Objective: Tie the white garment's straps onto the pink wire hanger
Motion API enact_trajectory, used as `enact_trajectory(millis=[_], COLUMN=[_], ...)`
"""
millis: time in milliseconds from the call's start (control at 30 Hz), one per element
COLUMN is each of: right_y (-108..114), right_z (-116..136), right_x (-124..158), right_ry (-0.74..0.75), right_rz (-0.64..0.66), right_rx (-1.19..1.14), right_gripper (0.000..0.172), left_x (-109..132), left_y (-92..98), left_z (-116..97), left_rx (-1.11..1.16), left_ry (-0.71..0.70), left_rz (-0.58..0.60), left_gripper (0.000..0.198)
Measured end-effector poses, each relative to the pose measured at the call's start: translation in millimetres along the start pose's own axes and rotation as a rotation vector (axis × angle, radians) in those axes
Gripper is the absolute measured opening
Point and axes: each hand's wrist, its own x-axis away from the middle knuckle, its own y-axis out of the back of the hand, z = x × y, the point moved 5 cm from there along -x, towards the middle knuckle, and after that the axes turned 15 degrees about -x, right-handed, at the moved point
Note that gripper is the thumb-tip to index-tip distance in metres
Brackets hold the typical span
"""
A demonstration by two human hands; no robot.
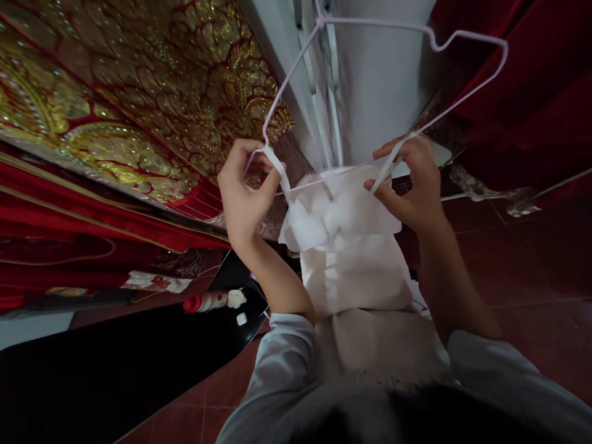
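A pale pink clothes hanger [379, 23] hangs in front of me. From it a white garment [351, 203] with thin straps hangs down toward my body. My left hand [247, 185] is closed on the garment's left strap [277, 166], near the hanger's left notch. My right hand [414, 179] pinches the right strap [388, 163] between thumb and fingers, beside the hanger's lower right side. The hanger's lower bar passes across the top of the garment between my hands. The upper end of the hanger's hook is cut off by the frame.
Red clothing with gold sequins [139, 92] hangs at the left. Dark red fabric [531, 105] hangs at the right. On a black tabletop [139, 357] at lower left are a red-capped bottle [206, 302] and a small white case [241, 319]. Reddish tiles [531, 271] cover the floor.
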Motion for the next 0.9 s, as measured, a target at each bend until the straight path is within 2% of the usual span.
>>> enact_trajectory(millis=[67,167,233,333,400,467,533,600,633,700,767,833,900], right_y=[1,0,-3,-5,8,31,58,77,84,92,95,94,86], right_z=[-3,-2,1,4,2,-8,-26,-47,-56,-67,-68,-59,-42], right_x=[0,1,1,3,5,8,7,-4,-12,-32,-52,-68,-82], right_ry=[-0.015,-0.039,-0.032,0.018,0.111,0.190,0.177,0.104,0.077,0.078,0.104,0.119,0.084], right_rz=[0.005,0.022,0.038,0.031,-0.116,-0.365,-0.584,-0.650,-0.634,-0.567,-0.488,-0.388,-0.224], right_rx=[0.001,-0.014,-0.037,-0.087,-0.119,-0.141,-0.137,-0.137,-0.149,-0.181,-0.174,-0.114,-0.015], right_gripper=[0.036,0.040,0.041,0.040,0.040,0.036,0.026,0.019,0.019,0.030,0.036,0.033,0.032], left_x=[7,30,45,59,62,60,57,55,55,56,57,59,60], left_y=[-2.1,-11.0,-27.7,-45.1,-47.2,-45.0,-40.8,-37.1,-36.0,-35.7,-37.6,-40.4,-42.4], left_z=[15,43,53,48,43,42,43,45,45,46,45,45,45], left_rx=[0.101,0.378,0.524,0.539,0.525,0.523,0.536,0.567,0.584,0.595,0.576,0.563,0.570], left_ry=[0.031,0.135,0.235,0.232,0.200,0.202,0.213,0.209,0.206,0.216,0.236,0.246,0.247], left_rz=[-0.141,-0.443,-0.492,-0.501,-0.506,-0.475,-0.437,-0.419,-0.421,-0.436,-0.445,-0.442,-0.445], left_gripper=[0.029,0.020,0.020,0.032,0.034,0.033,0.030,0.027,0.025,0.022,0.020,0.021,0.024])
